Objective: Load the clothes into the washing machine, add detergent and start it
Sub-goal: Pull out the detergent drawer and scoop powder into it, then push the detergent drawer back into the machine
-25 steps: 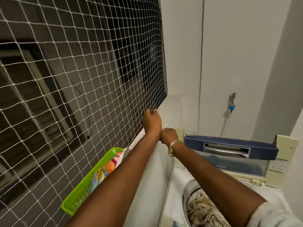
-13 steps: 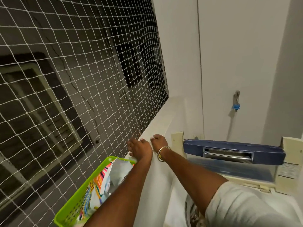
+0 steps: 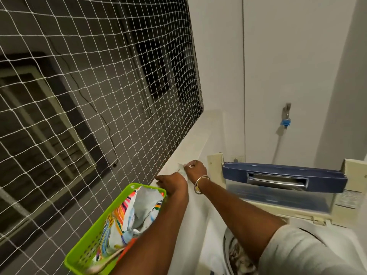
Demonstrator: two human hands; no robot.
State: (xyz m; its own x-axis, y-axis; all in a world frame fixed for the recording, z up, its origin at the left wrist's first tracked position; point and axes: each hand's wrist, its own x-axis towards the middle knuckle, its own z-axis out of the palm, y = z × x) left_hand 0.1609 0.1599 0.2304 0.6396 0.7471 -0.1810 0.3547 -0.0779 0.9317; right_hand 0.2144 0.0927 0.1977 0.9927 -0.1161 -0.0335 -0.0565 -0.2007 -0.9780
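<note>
Both arms stretched forward, left hand (image 3: 173, 182) and right hand (image 3: 196, 169) close together, fingers curled, grip unclear.

A white cord net (image 3: 95, 100) spans the left opening above a pale ledge (image 3: 200, 133), a dim neighbouring window (image 3: 37, 124) behind it, while the white wall (image 3: 301, 52) ahead carries a blue-collared tap (image 3: 286, 115) and a thin cable (image 3: 243, 76).

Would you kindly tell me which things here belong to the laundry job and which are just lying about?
Job: washing machine, lid raised; clothes in its drum; green basket holding a colourful packet, perhaps detergent; small pale item pinched by the right hand, left hand beside it.
Lying about: net; wall tap; ledge.
</note>
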